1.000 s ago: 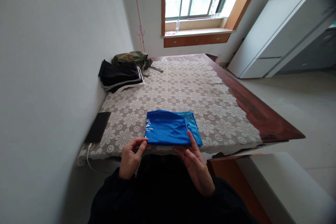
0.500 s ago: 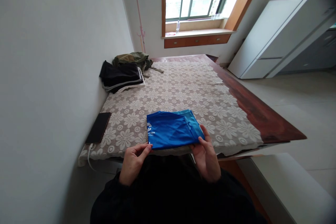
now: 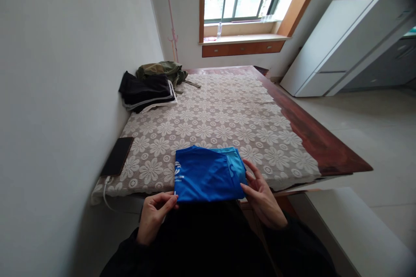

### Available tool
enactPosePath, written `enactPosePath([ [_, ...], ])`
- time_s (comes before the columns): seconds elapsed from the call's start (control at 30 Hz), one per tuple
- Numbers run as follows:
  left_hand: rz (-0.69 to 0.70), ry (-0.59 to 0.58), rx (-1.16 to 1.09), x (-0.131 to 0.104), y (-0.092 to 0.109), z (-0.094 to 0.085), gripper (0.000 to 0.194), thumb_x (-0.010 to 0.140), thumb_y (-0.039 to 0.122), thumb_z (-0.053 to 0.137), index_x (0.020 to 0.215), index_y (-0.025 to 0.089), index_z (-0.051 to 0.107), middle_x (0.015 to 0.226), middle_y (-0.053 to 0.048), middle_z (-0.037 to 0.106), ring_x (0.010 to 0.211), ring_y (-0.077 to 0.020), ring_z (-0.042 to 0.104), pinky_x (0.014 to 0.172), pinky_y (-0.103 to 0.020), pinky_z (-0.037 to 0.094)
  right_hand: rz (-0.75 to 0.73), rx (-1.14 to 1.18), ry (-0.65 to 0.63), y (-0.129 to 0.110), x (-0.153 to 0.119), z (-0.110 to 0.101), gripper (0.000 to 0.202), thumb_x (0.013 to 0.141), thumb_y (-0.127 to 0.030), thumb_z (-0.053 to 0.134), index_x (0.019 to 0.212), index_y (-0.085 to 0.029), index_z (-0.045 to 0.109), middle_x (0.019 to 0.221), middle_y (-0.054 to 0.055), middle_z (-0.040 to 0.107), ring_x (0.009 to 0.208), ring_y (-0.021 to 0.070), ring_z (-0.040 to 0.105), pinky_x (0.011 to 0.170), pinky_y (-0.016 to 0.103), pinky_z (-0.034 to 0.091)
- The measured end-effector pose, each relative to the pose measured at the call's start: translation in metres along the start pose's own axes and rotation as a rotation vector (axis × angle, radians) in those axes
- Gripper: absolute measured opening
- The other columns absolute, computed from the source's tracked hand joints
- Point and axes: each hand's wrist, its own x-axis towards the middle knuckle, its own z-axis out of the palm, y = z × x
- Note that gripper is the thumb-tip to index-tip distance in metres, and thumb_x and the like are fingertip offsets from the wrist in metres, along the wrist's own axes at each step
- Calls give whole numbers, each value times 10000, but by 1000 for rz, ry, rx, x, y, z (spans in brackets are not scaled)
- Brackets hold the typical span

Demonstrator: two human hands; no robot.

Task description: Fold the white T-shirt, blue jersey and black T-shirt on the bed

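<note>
A folded blue shirt (image 3: 204, 173), with white print on its left side and a lighter blue panel at its right, lies partly over the table's near edge. Its near left corner is pinched between the thumb and fingers of my left hand (image 3: 156, 214). At the right end, my right hand (image 3: 264, 197) grips the shirt's edge, thumb on top and fingers partly behind the cloth. The shirt's underside is hidden.
A lace tablecloth (image 3: 204, 117) covers most of the wooden table (image 3: 328, 147). Along the left wall lie a phone (image 3: 117, 156) with a white cable (image 3: 105, 192), a stack of dark folded clothes (image 3: 146, 91) and a green camouflage backpack (image 3: 162, 69). A white bench-like surface (image 3: 351, 220) stands at the right.
Both hands have drawn the blue shirt nearer to my body, so its front edge now hangs past the table edge. My view has shifted slightly.
</note>
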Motion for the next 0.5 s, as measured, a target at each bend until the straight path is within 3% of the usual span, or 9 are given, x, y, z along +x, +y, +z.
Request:
enactPosePath([
  [0.1, -4, 48, -121, -8, -12, 1, 389, 766, 534, 800, 677, 155, 776, 718, -87, 736, 937, -274, 699, 852, -314, 530, -18, 44, 160, 21, -26, 2, 869, 748, -315, 880, 1485, -462, 445, 1355, 1, 625, 1116, 221, 666, 899, 351, 596],
  [0.2, -37, 128, -306, -10, -17, 11, 390, 737, 532, 833, 804, 157, 750, 762, -41, 695, 802, -194, 654, 767, -286, 535, -7, 117, 283, 44, -43, 0, 592, 789, -362, 843, 1323, -404, 593, 1237, -7, 670, 1031, 210, 686, 855, 336, 614],
  [0.3, -91, 166, -409, -7, -18, 24, 415, 732, 503, 859, 938, 190, 680, 903, -12, 673, 785, -143, 630, 742, -258, 532, 70, 160, 228, 57, -42, -3, 321, 872, -473, 743, 1161, -350, 678, 1109, 4, 730, 1045, 268, 697, 912, 433, 605],
  [0.4, -138, 158, -352, -3, -18, 29, 521, 701, 517, 885, 1012, 214, 597, 881, 19, 639, 694, -105, 591, 630, -204, 478, 158, 137, 118, 58, -28, -5, 392, 880, -595, 684, 1165, -328, 707, 1137, 39, 764, 1166, 346, 674, 991, 528, 558],
  [0.5, -120, 96, -304, -2, -14, 23, 547, 704, 481, 896, 1029, 226, 537, 772, 61, 572, 613, -78, 539, 573, -177, 427, 229, 71, 41, 57, -18, -9, 510, 791, -545, 804, 1206, -269, 700, 1131, 84, 776, 1136, 365, 699, 1013, 560, 530],
])
